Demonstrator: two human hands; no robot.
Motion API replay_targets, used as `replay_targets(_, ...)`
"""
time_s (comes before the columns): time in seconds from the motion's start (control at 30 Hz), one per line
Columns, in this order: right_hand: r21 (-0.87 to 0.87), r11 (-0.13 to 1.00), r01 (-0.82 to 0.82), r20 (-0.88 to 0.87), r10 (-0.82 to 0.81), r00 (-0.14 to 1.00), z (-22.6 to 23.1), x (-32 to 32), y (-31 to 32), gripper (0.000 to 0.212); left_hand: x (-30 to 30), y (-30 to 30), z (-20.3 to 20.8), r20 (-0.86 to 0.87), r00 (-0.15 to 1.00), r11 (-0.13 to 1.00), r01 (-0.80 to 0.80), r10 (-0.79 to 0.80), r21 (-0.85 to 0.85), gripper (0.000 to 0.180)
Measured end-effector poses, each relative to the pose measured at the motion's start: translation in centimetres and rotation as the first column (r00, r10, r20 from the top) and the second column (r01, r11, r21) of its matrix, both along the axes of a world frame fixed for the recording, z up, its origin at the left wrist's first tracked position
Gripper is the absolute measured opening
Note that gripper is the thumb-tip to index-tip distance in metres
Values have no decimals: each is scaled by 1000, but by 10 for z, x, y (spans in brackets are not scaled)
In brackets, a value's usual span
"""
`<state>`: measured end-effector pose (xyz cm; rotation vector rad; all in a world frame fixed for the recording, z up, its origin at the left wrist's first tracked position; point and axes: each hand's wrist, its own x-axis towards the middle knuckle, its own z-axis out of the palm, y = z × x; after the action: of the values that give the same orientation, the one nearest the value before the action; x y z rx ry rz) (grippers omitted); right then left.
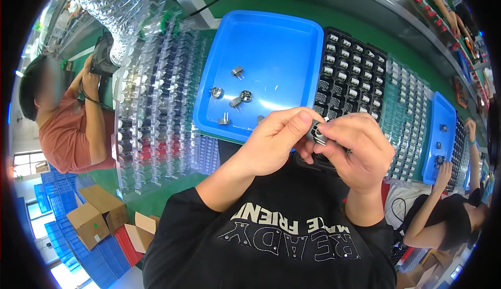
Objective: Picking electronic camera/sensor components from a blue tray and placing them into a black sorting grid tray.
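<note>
In front of my chest, a small round dark-grey part with thin metal pins (316,134) is between the fingertips of both hands. My left hand (279,137) is closed with thumb and fingers against its left side. My right hand (359,145) pinches it from the right, and a tiny whitish bit shows at its top. Just beyond the hands is a blue tray (266,38). Several loose pinned parts like the held one lie in it, among them one part (238,72) on its side and another part (224,119) with its pins upward.
Right of the blue tray stands a black compartment tray (380,54) of small silvery parts, then clear trays (404,106). Stacked clear trays (156,96) rise at left. One co-worker (78,127) is at left, another (443,216) at right beside a second blue tray (443,114).
</note>
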<state>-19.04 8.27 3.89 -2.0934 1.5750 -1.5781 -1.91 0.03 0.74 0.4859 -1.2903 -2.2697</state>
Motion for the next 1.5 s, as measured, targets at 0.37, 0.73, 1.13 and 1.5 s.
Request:
replay_targets(0.37,97,994,41,115,-52,992,-27,-4,15,19,-3,16,-20,80,996,998,-39,43,-51,35)
replay_targets(0.73,331,853,403,-376,-272,886,-56,-84,-31,10,14,-13,-40,489,663,323,367,567,-872,35)
replay_targets(1.13,470,520,714,-289,-673,681,-54,-189,5,29,6,-18,-38,354,730,390,130,585,-911,30)
replay_targets(1.5,601,511,614,-205,-644,737,-98,-242,25,22,14,-26,-38,22,967,911,-230,253,-342,42)
